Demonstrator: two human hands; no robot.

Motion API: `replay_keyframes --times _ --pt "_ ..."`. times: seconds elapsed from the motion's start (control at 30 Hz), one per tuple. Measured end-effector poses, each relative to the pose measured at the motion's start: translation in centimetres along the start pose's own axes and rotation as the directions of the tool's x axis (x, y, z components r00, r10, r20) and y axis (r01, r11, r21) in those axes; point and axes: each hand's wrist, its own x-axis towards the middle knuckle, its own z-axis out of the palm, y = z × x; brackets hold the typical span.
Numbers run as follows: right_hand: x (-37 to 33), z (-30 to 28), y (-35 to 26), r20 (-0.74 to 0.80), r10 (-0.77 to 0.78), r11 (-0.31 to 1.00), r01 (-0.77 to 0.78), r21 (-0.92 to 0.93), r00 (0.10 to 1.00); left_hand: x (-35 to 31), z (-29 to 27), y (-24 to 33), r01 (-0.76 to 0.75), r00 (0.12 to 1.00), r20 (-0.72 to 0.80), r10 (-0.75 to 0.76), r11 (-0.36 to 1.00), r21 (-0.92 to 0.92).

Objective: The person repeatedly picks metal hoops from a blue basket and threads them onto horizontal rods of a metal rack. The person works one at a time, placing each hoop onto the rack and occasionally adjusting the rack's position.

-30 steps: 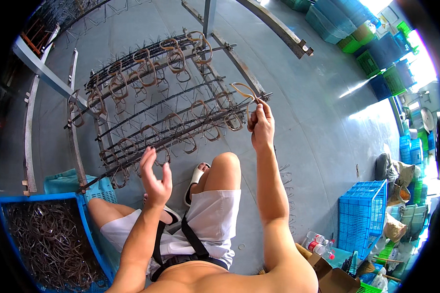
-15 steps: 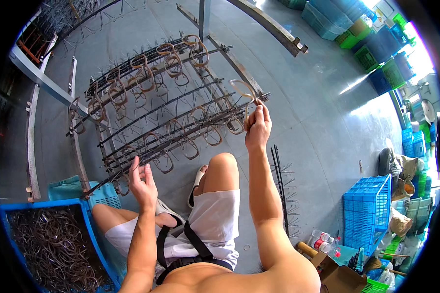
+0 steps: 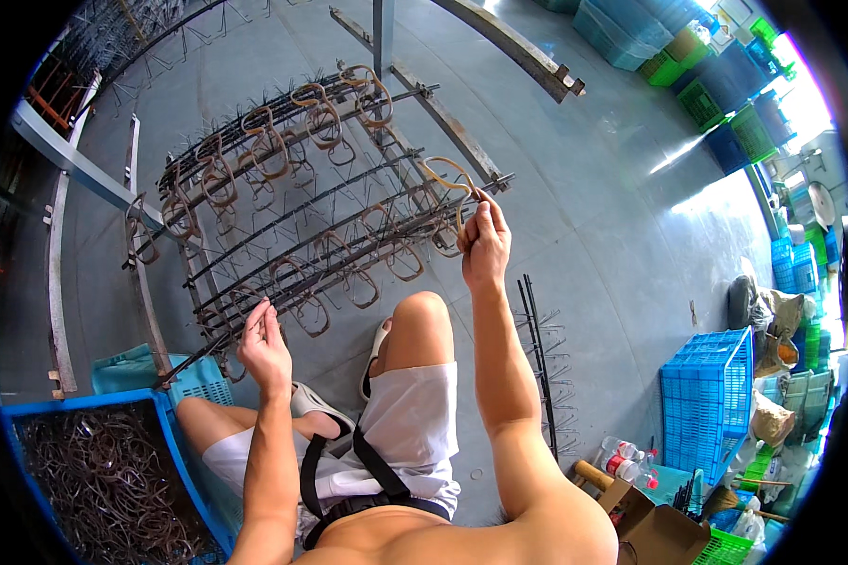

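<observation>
Nearby, blue crate (image 3: 174, 443) of brown loops (heaped), right hand (image 3: 483, 247) pinching loop (image 3: 448, 174), left hand (image 3: 264, 344) loose, empty.

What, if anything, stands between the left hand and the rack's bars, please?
Nothing visible does: the left hand is already at the near bars of the rack, its fingers among the hanging loops. The right hand grips a loop at the far end.

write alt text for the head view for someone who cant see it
Seen from above, a seated person's right hand holds a brown loop at the end of a spiked metal rack hung with similar loops, while the left hand touches the rack's lower bars. A blue crate of loops sits at their left.
</observation>
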Motion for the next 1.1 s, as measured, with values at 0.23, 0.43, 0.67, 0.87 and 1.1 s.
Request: replay_keyframes --times 0.23,0.43,0.67,0.87,1.1 --pt "-0.5 0.6 0.2 0.014 -0.029 0.998 0.028 0.055 0.999 0.2 -0.3 1.3 -0.09 0.996 0.007 0.09 0.988 0.124" --pt "-0.7 0.2 0.2 0.115 -0.026 0.998 0.032 -0.053 0.993 0.8 -0.1 1.6 -0.253 0.959 -0.042 0.279 0.916 0.311" --pt "-1.9 1.4 0.5 0.149 -0.024 0.98 0.053 -0.194 0.989 1.2 -0.4 0.0 -0.202 0.978 -0.006 0.208 0.954 0.224" --pt "-1.7 1.1 -0.3 0.148 -0.084 0.912 0.136 -0.388 0.985 1.2 -0.2 0.1 -0.21 0.977 -0.004 0.215 0.959 0.189" --pt "-1.8 0.9 0.1 0.119 -0.092 0.947 0.124 -0.297 0.989 1.0 -0.7 1.1 -0.203 0.979 0.022 0.202 0.961 0.19"
